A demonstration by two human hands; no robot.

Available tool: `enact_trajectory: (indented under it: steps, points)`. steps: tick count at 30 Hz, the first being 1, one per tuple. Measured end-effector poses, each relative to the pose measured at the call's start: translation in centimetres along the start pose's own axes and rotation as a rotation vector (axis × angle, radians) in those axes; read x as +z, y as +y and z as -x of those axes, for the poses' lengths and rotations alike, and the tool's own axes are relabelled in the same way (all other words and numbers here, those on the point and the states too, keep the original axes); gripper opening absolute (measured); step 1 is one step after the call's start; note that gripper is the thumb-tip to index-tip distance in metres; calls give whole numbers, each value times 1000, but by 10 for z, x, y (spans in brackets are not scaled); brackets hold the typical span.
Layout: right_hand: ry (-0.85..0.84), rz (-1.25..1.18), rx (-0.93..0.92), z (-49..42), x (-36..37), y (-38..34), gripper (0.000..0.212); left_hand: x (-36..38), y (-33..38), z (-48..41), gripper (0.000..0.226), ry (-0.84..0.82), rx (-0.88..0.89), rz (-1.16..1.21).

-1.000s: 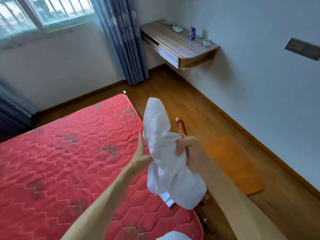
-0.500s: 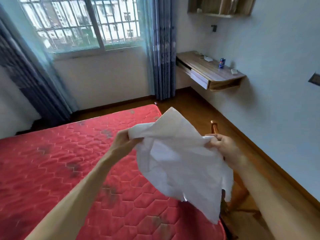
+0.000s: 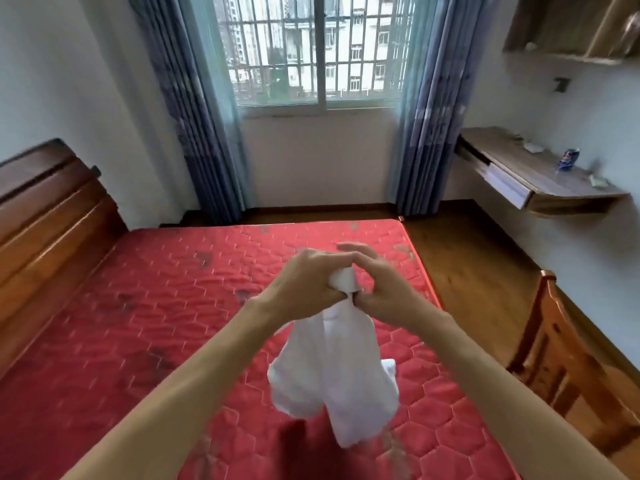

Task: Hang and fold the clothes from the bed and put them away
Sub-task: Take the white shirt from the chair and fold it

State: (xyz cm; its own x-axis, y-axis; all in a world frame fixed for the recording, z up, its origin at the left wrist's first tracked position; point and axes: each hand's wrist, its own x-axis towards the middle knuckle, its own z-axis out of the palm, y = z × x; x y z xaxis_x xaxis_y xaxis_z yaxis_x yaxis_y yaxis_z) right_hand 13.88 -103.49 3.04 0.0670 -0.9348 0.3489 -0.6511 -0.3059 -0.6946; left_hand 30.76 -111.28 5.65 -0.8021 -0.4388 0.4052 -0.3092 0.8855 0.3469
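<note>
From the head view, both bare arms reach forward over the bed (image 3: 156,323), a red quilted mattress with dark smudges. The left hand (image 3: 304,282) and the right hand (image 3: 388,292) meet in front of the camera, knuckles close together, around the bunched top of a white garment (image 3: 332,375). The left hand's fingers (image 3: 329,265) are curled tight round the gathered cloth. The right hand's fingers (image 3: 363,252) arch over the same bunch and its thumb presses the fabric from below, so it grips the cloth too. The rest of the garment hangs down from the hands in loose, crumpled folds above the mattress, near the bed's right edge; it is somewhat blurred.

A dark wooden headboard (image 3: 45,230) stands at the left. Beyond the bed, a barred window (image 3: 311,50) sits between blue curtains (image 3: 194,116). On the right wall a wooden surface (image 3: 540,181) carries a blue can (image 3: 568,160) and some small pale items. A wooden chair (image 3: 568,358) stands on the wood floor (image 3: 467,254) just beside the bed.
</note>
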Motion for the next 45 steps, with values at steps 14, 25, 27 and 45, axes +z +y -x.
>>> enact_trajectory:
  steps: [14, 25, 27, 45]
  points:
    - [347, 105, -59, -153, 44, -6, 24, -88, -133, 53, 34, -210, -656, 484]
    - [-215, 140, -57, -193, 93, -44, 28, -126, -159, 7, 46, -192, -373, 416]
    - [-62, 110, -57, -205, 103, -47, 18, -139, -175, 17, 48, -216, -369, 518]
    - [326, -870, 272, -241, 93, -92, 29, -117, -327, 29, 7, -88, -160, 704]
